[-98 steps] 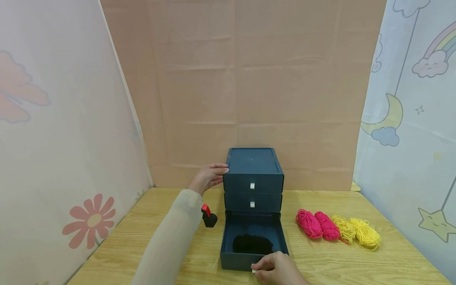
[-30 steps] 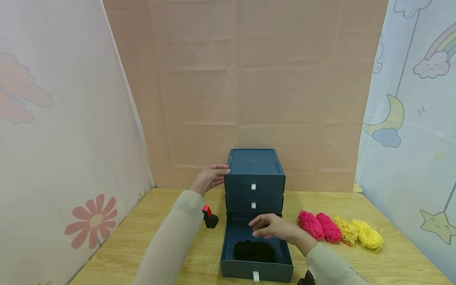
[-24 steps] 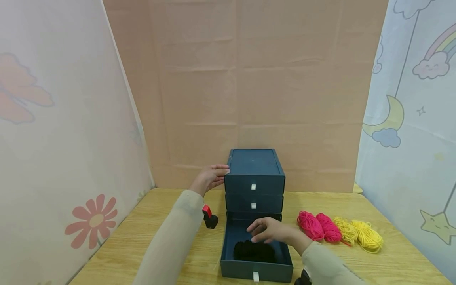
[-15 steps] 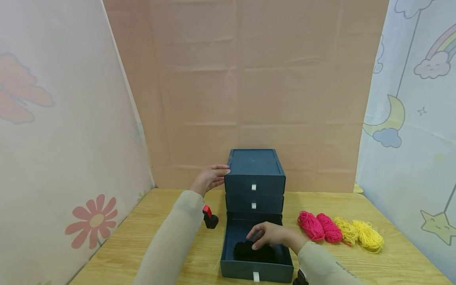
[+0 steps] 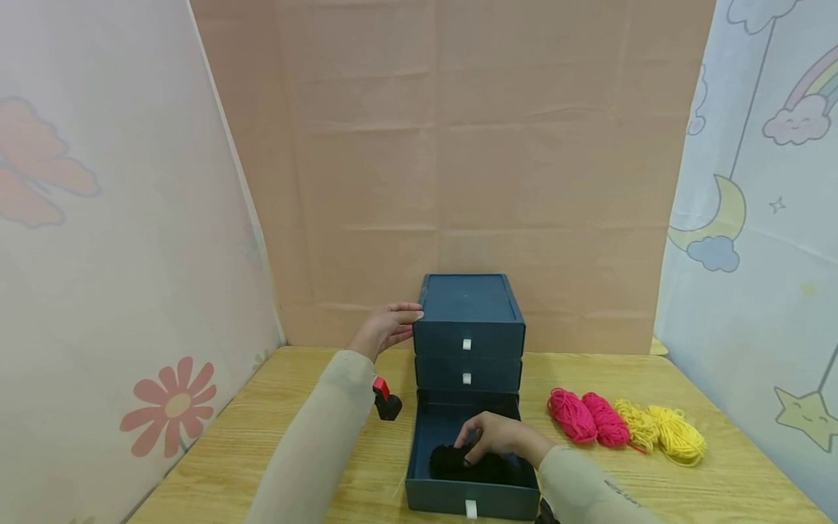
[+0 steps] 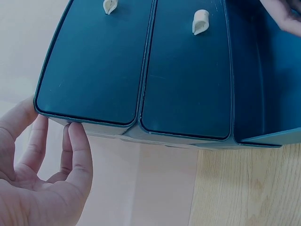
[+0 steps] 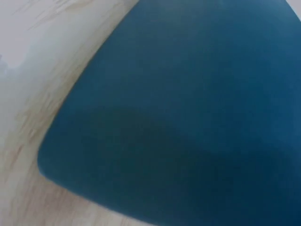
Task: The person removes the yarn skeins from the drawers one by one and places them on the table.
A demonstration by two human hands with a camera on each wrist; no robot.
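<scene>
A dark blue drawer cabinet (image 5: 468,298) stands on the table with its bottom drawer (image 5: 432,495) pulled out. Inside that drawer lies a bundle of black yarn (image 5: 447,461). My right hand (image 5: 500,438) reaches in from the right, thumb and fingers curled around the yarn's upper part. With extended fingers, my left hand (image 5: 386,327) touches the cabinet's upper left side; in the left wrist view its fingertips rest along the cabinet's edge. The right wrist view shows only a blurred blue surface (image 7: 178,94) close up, the hand out of sight.
Two pink yarn bundles (image 5: 604,420) and two yellow ones (image 5: 676,435) lie on the wooden table (image 5: 314,429) to the right of the cabinet. Small white pull tabs (image 5: 467,344) stick out from the drawer fronts. A brown-covered board (image 5: 471,160) rises behind.
My right hand let go of the bottom drawer's tab, moved over the drawer and came down onto the black yarn, its fingers closing around it. The left hand stays against the cabinet.
</scene>
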